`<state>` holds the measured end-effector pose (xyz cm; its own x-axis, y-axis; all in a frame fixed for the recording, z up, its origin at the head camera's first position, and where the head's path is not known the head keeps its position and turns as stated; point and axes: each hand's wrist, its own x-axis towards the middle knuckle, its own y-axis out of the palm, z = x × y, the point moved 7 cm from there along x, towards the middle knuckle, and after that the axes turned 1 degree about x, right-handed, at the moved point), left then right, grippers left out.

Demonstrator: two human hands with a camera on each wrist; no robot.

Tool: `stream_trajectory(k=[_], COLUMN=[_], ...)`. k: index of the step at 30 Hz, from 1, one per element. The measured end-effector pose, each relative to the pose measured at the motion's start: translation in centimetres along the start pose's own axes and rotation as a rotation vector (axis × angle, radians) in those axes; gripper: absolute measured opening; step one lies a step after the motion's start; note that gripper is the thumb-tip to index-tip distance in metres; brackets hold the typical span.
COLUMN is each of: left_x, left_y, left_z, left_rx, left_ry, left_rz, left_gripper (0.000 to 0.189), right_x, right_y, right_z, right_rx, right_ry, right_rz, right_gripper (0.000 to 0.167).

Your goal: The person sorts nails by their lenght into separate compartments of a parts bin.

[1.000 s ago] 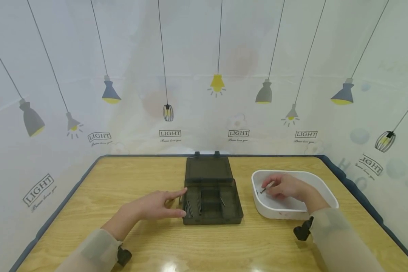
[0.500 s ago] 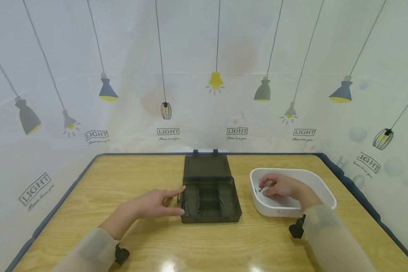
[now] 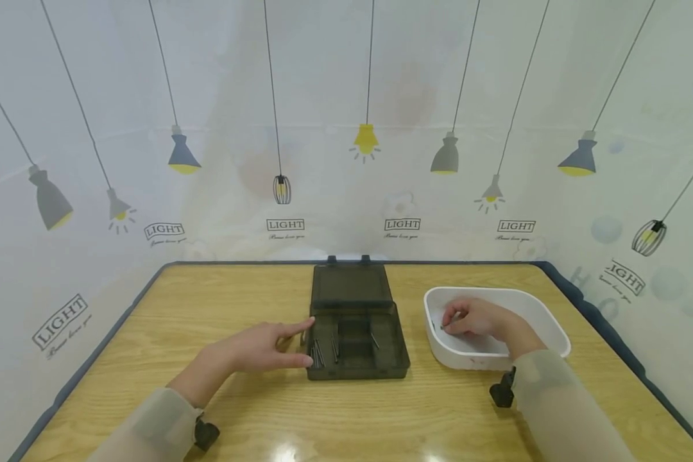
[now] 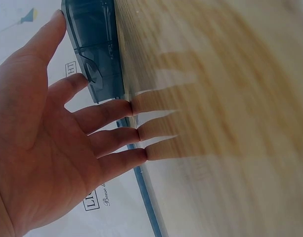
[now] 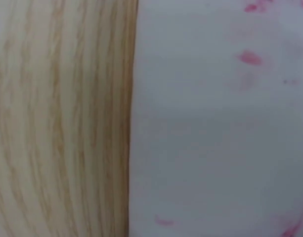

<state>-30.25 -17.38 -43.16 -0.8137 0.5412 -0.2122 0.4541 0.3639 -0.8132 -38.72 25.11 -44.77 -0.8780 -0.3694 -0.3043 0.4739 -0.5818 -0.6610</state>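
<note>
A dark see-through compartment box (image 3: 359, 373) lies on the table with its lid (image 3: 351, 284) tilted back. Several thin metal screws (image 3: 317, 354) lie in its left compartments, and another screw (image 3: 375, 340) is on the right. My left hand (image 3: 254, 347) rests against the box's left side, thumb and forefinger stretched out; the left wrist view shows the other fingers spread and straight. Inside the white tub (image 3: 473, 363) my right hand (image 3: 478, 319) pinches a small screw, mostly hidden by the fingertips. A second dark bit (image 3: 434, 326) lies close by. In the right wrist view only the tub's wall (image 5: 210, 148) shows.
The wooden table (image 3: 219, 292) has a dark blue edge and meets a white cloth backdrop (image 3: 323, 77) printed with lamps. The tub stands right of the box, with a strip of table between them.
My right fingers have lowered and closed in at the tub's left end, so less of the screw shows. My left hand stays at the box. The head view shifted slightly.
</note>
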Motion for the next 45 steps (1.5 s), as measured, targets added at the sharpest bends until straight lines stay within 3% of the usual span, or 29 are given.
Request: stream_trajectory(k=[23, 31, 37, 45], left_x=[-0.1, -0.1, -0.2, -0.1], left_y=[0.0, -0.1, -0.2, -0.1], left_z=[-0.3, -0.3, -0.4, -0.4], left_rx=[0.001, 0.013, 0.007, 0.020], left_ry=[0.002, 0.006, 0.007, 0.004], left_rz=[0.003, -0.001, -0.008, -0.010], left_gripper=[0.090, 0.089, 0.090, 0.090], right_x=[-0.5, -1.4, -2.4, -3.9], right_y=[-0.5, -1.2, -1.5, -1.0], right_z=[0.1, 0.3, 0.9, 2.7], right_rx=[-0.030, -0.021, 0.069, 0.197], right_ry=[-0.007, -0.027, -0.055, -0.111], right_rz=[-0.029, -0.099, -0.147, -0.188], right_gripper=[0.016, 0.021, 0.036, 0.034])
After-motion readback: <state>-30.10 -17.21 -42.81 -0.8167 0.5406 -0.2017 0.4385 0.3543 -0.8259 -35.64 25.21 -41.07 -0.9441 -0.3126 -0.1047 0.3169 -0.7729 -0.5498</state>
